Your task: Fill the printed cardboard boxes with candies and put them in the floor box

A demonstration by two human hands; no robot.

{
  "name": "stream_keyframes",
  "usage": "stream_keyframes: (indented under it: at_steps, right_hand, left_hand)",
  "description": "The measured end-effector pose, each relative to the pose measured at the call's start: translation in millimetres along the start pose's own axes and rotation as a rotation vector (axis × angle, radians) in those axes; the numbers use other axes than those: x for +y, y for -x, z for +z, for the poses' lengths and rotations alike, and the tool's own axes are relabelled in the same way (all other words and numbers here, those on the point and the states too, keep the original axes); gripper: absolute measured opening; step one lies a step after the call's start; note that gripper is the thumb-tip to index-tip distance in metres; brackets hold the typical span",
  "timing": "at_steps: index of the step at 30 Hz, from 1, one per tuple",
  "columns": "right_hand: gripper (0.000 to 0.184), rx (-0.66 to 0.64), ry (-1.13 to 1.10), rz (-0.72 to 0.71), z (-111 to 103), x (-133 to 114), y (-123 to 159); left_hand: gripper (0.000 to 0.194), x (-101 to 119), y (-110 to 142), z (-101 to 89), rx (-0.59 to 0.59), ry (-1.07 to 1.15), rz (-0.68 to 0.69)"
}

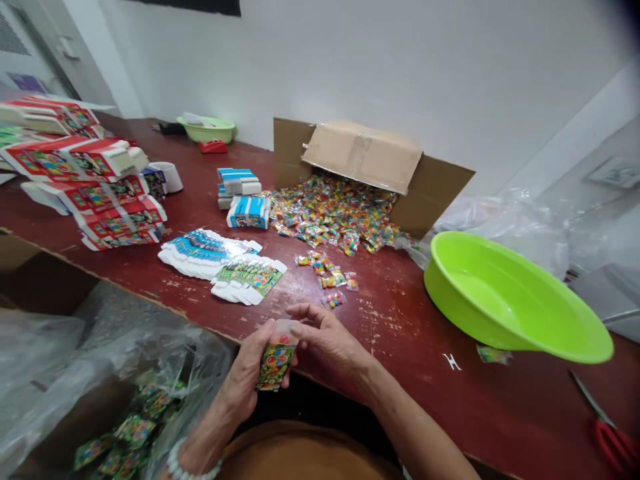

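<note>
My left hand is wrapped round a small green printed carton, held upright at the table's near edge. My right hand rests its fingers on the carton's white top flap, fingers curled over it. Just beyond lie a few loose candy packets on the dark red table. Flat green carton blanks and blue ones lie in fanned piles further left.
A tipped cardboard box spills a heap of candy packets. A lime green basin sits at right, red scissors near the right edge. Stacked red cartons stand left. A bag-lined box of filled green cartons is below left.
</note>
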State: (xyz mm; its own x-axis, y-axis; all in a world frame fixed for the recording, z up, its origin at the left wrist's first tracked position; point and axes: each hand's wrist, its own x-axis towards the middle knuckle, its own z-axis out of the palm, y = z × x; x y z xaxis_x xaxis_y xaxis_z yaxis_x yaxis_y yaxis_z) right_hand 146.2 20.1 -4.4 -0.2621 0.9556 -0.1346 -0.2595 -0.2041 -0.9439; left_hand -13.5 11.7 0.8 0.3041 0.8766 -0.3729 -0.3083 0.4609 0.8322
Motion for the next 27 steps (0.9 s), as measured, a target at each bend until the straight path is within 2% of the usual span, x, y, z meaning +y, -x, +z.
stream_keyframes:
  at_steps: [3,5,8,11,14,16,18,19,21,23,25,27]
  right_hand:
    - [0.034,0.055,0.202,-0.106,2,-3,0]
    - [0.025,0.042,0.216,-0.104,5,-5,0]
    - [0.026,0.047,0.057,-0.040,9,-7,0]
    - [0.038,0.069,-0.131,-0.006,12,-6,2]
    - [0.045,-0.046,-0.253,0.081,15,-1,3]
    - [0.042,-0.110,-0.227,0.115,16,1,3]
    - [0.030,-0.073,-0.087,0.049,18,3,2]
    - [0.023,-0.027,0.023,-0.032,18,3,2]
    - [0.017,0.056,0.281,-0.265,17,2,3]
    - [0.016,0.054,0.484,-0.462,15,1,6]
    - [0.017,0.019,0.555,-0.501,14,2,8]
    - [0.017,0.022,0.458,-0.374,15,5,9]
  left_hand:
    - [0.059,-7,2,2.3,0.011,-0.086,0.009]
    - [0.057,-9,4,4.5,-0.007,-0.063,-0.001]
    - [0.051,-5,7,4.1,-0.015,0.064,-0.031]
    - [0.049,1,10,-0.4,-0.019,0.164,-0.088]
    - [0.043,1,10,-3.7,-0.018,0.161,-0.068]
    - [0.042,-3,10,-3.6,-0.007,0.106,-0.010]
    - [0.042,-5,10,-2.4,-0.003,0.052,0.059]
    - [0.043,-5,10,-1.8,-0.009,0.044,0.071]
    - [0.045,-4,11,-1.5,-0.034,0.081,0.009]
    - [0.051,0,11,-2.2,-0.069,0.164,-0.104]
    - [0.059,3,11,-3.1,-0.102,0.235,-0.168]
    - [0.064,4,11,-3.2,-0.109,0.265,-0.158]
